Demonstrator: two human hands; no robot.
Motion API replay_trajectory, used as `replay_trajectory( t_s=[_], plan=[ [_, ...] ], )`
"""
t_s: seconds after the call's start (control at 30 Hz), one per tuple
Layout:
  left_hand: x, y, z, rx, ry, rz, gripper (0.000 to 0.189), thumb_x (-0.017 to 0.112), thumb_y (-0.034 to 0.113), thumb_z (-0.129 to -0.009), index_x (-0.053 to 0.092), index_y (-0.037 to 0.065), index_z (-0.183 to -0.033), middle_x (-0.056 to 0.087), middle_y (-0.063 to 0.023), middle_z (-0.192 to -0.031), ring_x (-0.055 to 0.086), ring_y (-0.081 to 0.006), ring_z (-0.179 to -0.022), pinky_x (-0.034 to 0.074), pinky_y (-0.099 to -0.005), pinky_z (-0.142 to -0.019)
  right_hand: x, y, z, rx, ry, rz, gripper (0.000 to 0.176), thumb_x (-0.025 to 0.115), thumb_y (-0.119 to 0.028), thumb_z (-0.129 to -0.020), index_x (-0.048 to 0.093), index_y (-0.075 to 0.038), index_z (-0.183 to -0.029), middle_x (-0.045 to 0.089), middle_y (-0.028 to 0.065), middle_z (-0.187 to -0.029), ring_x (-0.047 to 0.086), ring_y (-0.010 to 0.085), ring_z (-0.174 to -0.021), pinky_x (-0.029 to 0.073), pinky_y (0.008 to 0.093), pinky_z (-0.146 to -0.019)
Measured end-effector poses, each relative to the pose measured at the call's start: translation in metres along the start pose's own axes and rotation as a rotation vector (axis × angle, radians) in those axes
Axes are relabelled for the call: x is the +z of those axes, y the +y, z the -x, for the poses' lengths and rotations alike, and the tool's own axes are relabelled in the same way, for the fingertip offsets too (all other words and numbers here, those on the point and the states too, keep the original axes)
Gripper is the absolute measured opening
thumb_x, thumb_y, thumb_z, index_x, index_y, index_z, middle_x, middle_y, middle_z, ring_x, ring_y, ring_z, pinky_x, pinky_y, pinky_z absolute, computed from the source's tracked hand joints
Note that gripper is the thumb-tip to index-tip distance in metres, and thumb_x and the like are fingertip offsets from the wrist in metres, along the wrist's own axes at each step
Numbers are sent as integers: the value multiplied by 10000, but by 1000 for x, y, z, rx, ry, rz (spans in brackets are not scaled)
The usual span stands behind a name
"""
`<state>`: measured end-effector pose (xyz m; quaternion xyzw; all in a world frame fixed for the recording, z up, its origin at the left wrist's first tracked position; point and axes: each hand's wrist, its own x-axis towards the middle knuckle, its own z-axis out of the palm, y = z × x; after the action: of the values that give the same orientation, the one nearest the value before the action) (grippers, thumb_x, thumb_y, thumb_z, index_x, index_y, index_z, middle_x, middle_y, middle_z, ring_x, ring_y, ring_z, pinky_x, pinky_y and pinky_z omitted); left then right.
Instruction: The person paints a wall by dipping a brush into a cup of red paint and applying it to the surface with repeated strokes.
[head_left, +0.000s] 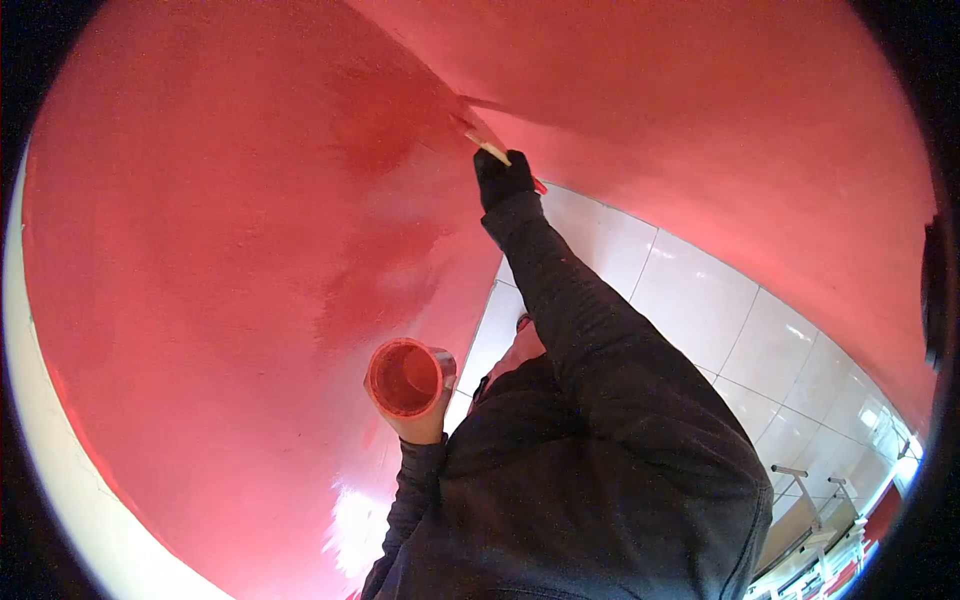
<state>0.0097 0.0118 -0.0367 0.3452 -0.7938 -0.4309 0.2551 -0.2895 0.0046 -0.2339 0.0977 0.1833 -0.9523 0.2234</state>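
Pressing a paintbrush (489, 149) into the corner of the red wall (230, 200), gloved right hand (503, 180) fingers clenched round its handle. Gripping a paint cup (405, 378) close before that wall, left hand (422, 422) fingers wrapped around it.

No text, label or number is readable.

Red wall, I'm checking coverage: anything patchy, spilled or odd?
The red wall looks patchy: a darker band runs from the brush down toward the paint cup. No spill shows on the white tiles.
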Motion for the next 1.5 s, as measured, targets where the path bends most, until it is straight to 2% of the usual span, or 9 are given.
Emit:
replay_trajectory(
  t_s=[0.2, 0.27, 0.4, 0.87, 0.93, 1.1, 1.17, 1.27, 1.5],
  plan=[
    [-1, 5, 2, 6, -2, -44, 835, 854, 195, -552, 357, 53, -1208, 499, -113, -1142, 515, -234, -1041, 420, -380, -891, 56, -36, 23, 123, 192, 195, 192, 493, -266, -863, 511, -82, -811, 507, 30, -720, 493, 140, -711, 398, 273, -618],
    [-1, 6, 1, 36, 15, -100, 838, 855, 197, -552, 353, 54, -1208, 500, -112, -1140, 518, -234, -1037, 421, -382, -890, 31, -17, 12, 439, -190, -611, 186, 489, -269, -861, 495, -98, -788, 473, 23, -689, 468, 129, -661, 388, 267, -590],
    [2, 16, 0, 4, -10, -1, 849, 856, 185, -553, 341, 53, -1215, 493, -114, -1146, 519, -228, -1033, 420, -384, -893, 19, -31, 26, 429, 300, 85, 393, 456, -582, -809, 583, -253, -983, 560, -69, -691, 387, 132, -461, 231, 314, -362],
    [2, 14, 2, -46, 6, -24, 827, 858, 181, -548, 367, 46, -1200, 497, -114, -1146, 515, -223, -1042, 420, -372, -896, 48, -8, -3, 199, 313, -781, 260, 523, -239, -878, 560, -3, -981, 605, 86, -873, 564, 191, -798, 462, 298, -652],
    [1, 12, 3, -1, 15, -31, 809, 856, 176, -549, 378, 45, -1189, 498, -117, -1144, 512, -226, -1048, 416, -376, -899, 17, 26, -10, -124, 135, 328, 405, 497, -314, -903, 511, -23, -1185, 560, 99, -1193, 545, 186, -1070, 441, 257, -923],
    [0, 11, 5, -24, 28, -1, 812, 853, 169, -552, 374, 45, -1196, 498, -118, -1146, 509, -228, -1055, 411, -378, -908, -6, 16, 5, 54, 133, 201, 469, 430, -418, -912, 524, -54, -1192, 582, 74, -1169, 544, 182, -1074, 436, 262, -896],
    [0, 10, 7, -29, 34, 12, 815, 852, 166, -554, 371, 45, -1200, 498, -118, -1146, 509, -229, -1056, 411, -378, -910, -13, 4, 8, 436, -839, -965, 515, 389, -478, -907, 523, -81, -1206, 576, 64, -1186, 531, 171, -1091, 413, 229, -887],
    [-1, 1, 13, -83, 24, -12, 829, 852, 160, -551, 361, 50, -1210, 496, -118, -1148, 508, -229, -1060, 411, -377, -911, 14, 12, 10, -36, 208, 409, 474, 413, -475, -897, 545, -113, -1174, 604, 49, -1113, 561, 165, -1006, 437, 247, -843],
    [2, 3, 8, -72, 2, 35, 846, 854, 171, -550, 351, 56, -1221, 494, -111, -1152, 503, -232, -1066, 410, -379, -912, 59, -9, 19, 52, 36, -192, 219, 544, -251, -892, 537, -34, -925, 581, 71, -822, 564, 176, -773, 492, 279, -698]
  ],
)
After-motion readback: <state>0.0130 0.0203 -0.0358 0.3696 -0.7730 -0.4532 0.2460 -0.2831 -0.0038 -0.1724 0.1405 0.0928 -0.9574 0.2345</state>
